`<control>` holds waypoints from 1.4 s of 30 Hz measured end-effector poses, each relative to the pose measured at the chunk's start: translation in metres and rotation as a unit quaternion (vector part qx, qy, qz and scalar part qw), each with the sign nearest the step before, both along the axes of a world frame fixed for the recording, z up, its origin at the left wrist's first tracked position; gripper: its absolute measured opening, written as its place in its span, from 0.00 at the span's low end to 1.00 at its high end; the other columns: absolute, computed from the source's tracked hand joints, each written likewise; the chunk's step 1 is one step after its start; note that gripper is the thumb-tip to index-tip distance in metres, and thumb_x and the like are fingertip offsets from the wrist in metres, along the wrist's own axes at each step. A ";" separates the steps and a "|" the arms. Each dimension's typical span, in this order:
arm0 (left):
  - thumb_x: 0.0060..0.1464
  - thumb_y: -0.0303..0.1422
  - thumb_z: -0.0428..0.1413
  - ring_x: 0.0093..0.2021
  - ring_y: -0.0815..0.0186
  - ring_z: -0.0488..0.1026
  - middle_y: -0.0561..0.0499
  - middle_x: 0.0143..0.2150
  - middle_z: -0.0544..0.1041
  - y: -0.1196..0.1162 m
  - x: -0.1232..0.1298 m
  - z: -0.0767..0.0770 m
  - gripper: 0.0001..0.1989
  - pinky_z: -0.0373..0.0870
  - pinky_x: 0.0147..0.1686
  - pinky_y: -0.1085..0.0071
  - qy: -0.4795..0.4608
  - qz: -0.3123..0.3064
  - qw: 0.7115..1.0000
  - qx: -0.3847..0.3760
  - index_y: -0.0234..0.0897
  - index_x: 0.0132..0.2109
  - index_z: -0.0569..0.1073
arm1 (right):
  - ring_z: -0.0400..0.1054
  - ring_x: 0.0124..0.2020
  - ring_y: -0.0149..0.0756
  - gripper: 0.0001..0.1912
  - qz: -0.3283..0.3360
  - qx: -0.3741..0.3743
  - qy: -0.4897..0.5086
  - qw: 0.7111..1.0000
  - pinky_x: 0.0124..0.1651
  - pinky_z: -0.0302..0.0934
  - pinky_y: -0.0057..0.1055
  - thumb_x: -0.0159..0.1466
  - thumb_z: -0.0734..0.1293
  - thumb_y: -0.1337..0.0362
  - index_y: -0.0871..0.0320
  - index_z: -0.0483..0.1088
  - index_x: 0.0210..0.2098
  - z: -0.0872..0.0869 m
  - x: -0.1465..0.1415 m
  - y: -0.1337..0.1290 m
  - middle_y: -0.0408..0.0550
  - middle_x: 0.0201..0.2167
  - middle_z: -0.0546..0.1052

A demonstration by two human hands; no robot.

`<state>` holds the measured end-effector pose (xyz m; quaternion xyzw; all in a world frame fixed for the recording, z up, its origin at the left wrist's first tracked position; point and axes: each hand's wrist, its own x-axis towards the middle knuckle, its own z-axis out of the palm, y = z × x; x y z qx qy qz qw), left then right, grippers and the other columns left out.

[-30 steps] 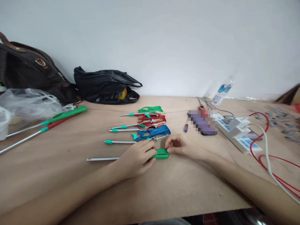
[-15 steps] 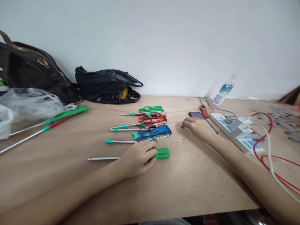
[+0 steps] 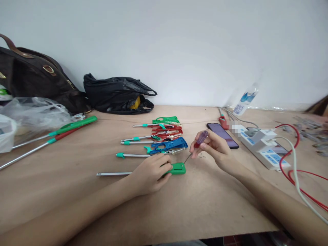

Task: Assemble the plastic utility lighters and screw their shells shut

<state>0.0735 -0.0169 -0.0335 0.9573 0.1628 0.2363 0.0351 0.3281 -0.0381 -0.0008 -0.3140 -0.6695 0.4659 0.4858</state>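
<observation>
My left hand (image 3: 153, 173) is closed over the green handle (image 3: 178, 168) of a lighter-like tool, whose metal tube (image 3: 114, 174) points left. In my right hand (image 3: 215, 148) is a screwdriver (image 3: 202, 137) with a clear purple and red handle. Its tip is at the right end of the green handle; whether it touches a screw is too small to tell. Just behind lie an opened blue casing (image 3: 169, 145), opened red casings (image 3: 166, 131) and a green casing (image 3: 166, 120), with metal tubes and teal parts. Several tiny screws (image 3: 201, 156) lie beside my right hand.
Two assembled tools (image 3: 75, 125) lie at left, near a clear plastic bag (image 3: 38, 111), a dark bag (image 3: 38, 78) and a black plastic bag (image 3: 110, 92). At right are a phone (image 3: 222, 135), a power strip (image 3: 269, 157), red and white cables, and a tilted bottle (image 3: 246, 99).
My right hand has lifted the screwdriver off the table and moved its tip to the green handle. The phone screen is now lit. My left hand has stayed put.
</observation>
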 end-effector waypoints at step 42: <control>0.59 0.25 0.49 0.36 0.63 0.68 0.46 0.39 0.72 -0.001 0.000 0.000 0.05 0.65 0.36 0.69 -0.006 0.000 1.000 0.015 0.34 0.37 0.70 | 0.72 0.31 0.33 0.22 0.013 0.098 -0.183 0.978 0.34 0.68 0.32 0.71 0.58 0.62 0.52 0.49 0.63 0.010 -0.020 0.007 0.44 0.33 0.73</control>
